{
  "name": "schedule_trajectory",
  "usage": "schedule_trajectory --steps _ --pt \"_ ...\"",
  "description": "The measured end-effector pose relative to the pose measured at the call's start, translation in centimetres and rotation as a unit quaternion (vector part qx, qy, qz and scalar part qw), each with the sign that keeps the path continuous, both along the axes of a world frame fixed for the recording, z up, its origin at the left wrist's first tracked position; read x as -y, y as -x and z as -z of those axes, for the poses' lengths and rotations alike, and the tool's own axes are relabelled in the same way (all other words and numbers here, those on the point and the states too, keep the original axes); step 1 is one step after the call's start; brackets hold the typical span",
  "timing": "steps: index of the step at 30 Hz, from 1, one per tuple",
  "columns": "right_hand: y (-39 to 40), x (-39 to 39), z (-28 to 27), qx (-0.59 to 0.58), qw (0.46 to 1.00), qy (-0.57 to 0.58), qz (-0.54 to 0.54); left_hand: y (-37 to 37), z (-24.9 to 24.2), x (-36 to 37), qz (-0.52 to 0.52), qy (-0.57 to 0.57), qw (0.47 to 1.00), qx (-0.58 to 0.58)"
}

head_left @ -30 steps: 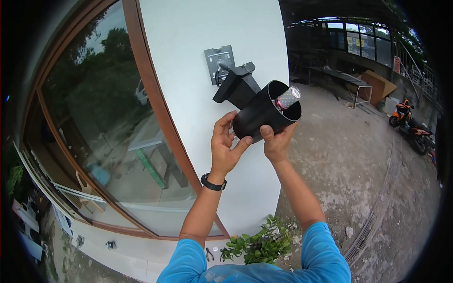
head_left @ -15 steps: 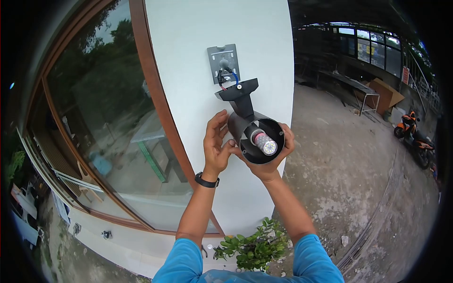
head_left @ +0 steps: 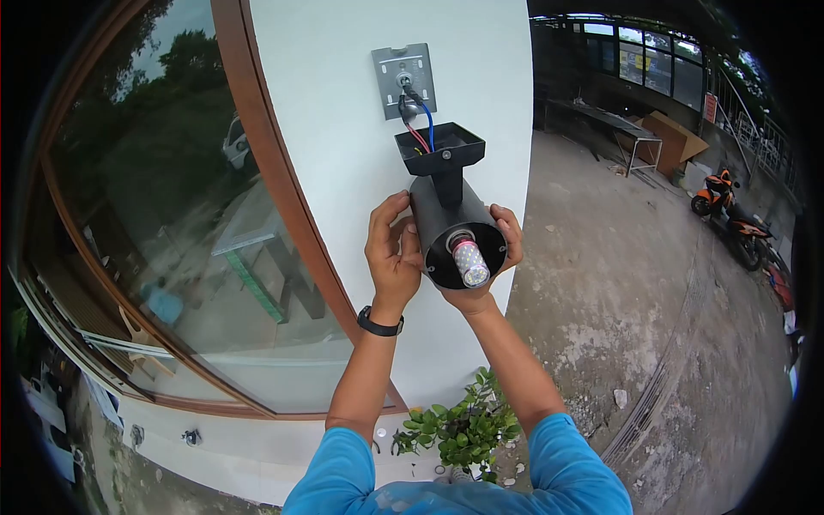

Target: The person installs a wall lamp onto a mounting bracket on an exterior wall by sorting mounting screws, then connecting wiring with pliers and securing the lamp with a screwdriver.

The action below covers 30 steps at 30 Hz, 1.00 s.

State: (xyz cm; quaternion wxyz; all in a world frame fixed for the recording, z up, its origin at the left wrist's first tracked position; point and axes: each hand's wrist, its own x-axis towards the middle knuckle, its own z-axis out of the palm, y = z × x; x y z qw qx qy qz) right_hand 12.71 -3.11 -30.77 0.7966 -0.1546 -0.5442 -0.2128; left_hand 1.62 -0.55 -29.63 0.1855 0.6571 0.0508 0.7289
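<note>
A black cylindrical wall lamp (head_left: 455, 210) hangs between my hands, its open end facing me. Inside sits an LED bulb (head_left: 470, 262) with a pink collar. My left hand (head_left: 392, 262), wearing a black watch (head_left: 379, 322), rests curled along the lamp's left side. Supporting it from below and the right, my right hand (head_left: 510, 236) has its fingers wrapped round the cylinder. The lamp's square base (head_left: 442, 150) is tilted open upward. Red and blue wires (head_left: 431, 127) run from it to a grey mounting plate (head_left: 403, 73) on the white wall.
A brown-framed glass window (head_left: 172, 215) fills the left side. Below stands a leafy plant (head_left: 459, 429), with small items on the ledge. To the right lies a concrete yard (head_left: 584, 283) with an orange motorcycle (head_left: 730, 215), a metal-legged table (head_left: 618, 129) and a cardboard sheet (head_left: 674, 137).
The lamp has tipped so its base opening now shows, and the bulb end points lower. Both hands still hold it. The whole view has shifted slightly, with the plate higher in frame.
</note>
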Motion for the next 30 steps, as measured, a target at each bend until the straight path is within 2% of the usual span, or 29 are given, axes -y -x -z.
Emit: schedule_trajectory --steps 4,9,10,11,12,13,15,17,20,23,24,26,27,29,30 --pt "0.1 0.3 -0.1 0.006 1.000 0.006 -0.009 0.0 0.6 -0.1 0.009 0.015 1.000 0.017" --pt "-0.8 -0.3 0.8 0.011 0.999 0.035 0.004 1.2 2.0 1.3 -0.036 0.023 0.999 0.008" --pt "-0.9 -0.6 1.5 0.009 0.999 0.021 -0.022 2.2 3.3 1.5 -0.068 0.040 0.997 -0.010" --pt "-1.3 -0.3 2.1 0.008 0.999 0.049 -0.022 2.9 5.3 1.4 -0.044 0.087 0.995 0.005" --pt "-1.7 0.3 2.7 0.012 0.998 0.059 -0.024 3.7 6.2 3.2 -0.176 0.128 0.974 -0.068" --pt "-2.0 0.6 3.8 0.008 0.998 0.066 -0.009 2.7 7.5 5.1 -0.102 0.196 0.975 0.002" --pt "-2.0 1.6 7.9 -0.037 0.995 0.091 -0.026 3.5 12.5 7.4 -0.157 0.197 0.963 -0.093" --pt "-1.5 4.4 13.8 -0.082 0.984 0.155 -0.027 5.0 20.3 9.7 -0.127 0.318 0.930 -0.133" --pt "-2.3 11.3 24.6 -0.083 0.942 0.316 -0.073 8.1 35.2 14.5 -0.062 0.568 0.777 -0.264" --pt "-7.8 22.2 33.3 0.000 0.877 0.469 -0.107 9.4 46.1 22.1 0.046 0.702 0.560 -0.437" --pt "-10.7 25.8 35.9 0.023 0.849 0.517 -0.110 10.2 49.6 24.5 0.091 0.709 0.512 -0.476" --pt "-17.6 33.2 39.1 0.030 0.774 0.627 -0.083 11.5 56.7 28.9 0.117 0.593 0.483 -0.634" --pt "-21.3 37.0 39.8 0.002 0.723 0.687 -0.075 9.8 56.6 30.8 0.118 0.563 0.426 -0.698" --pt "-27.9 44.0 44.7 -0.053 0.629 0.776 -0.008 7.7 60.0 33.4 0.136 0.607 0.309 -0.719" --pt "-31.4 47.3 47.5 -0.089 0.582 0.808 0.018 5.8 61.8 34.2 0.103 0.600 0.315 -0.728"
